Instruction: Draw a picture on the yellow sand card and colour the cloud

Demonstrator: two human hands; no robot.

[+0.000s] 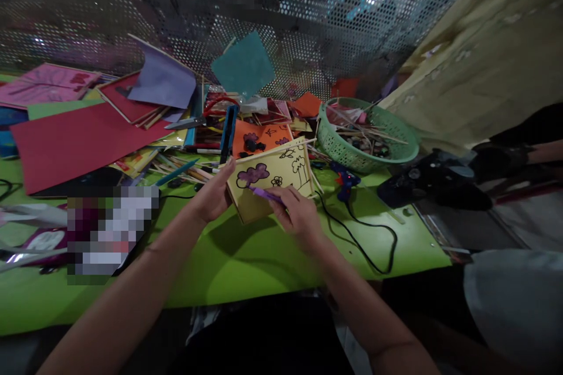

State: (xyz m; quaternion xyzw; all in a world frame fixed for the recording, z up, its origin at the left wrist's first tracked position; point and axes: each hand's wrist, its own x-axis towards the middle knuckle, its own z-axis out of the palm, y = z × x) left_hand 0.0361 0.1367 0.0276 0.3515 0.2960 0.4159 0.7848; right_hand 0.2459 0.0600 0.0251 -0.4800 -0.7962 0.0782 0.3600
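My left hand (216, 194) grips the left edge of a yellow paper panel (268, 205), which is tilted up toward me above the green table. Black outlines of a flower, a tree and a cloud show on it, with purple colour in the cloud. Closed around a purple marker (266, 194), my right hand (299, 215) rests at the panel's lower middle, and the marker's tip is near the cloud. Behind the panel lies an orange sheet (246, 136) with similar purple and black drawings.
A green basket (373, 155) of sticks stands right of the panel, near a blue glue gun (346, 180) with a black cord. Scissors (189, 122), a red sheet (83, 137) and a teal sheet (244, 64) lie behind. The green table (272, 263) ends close to me.
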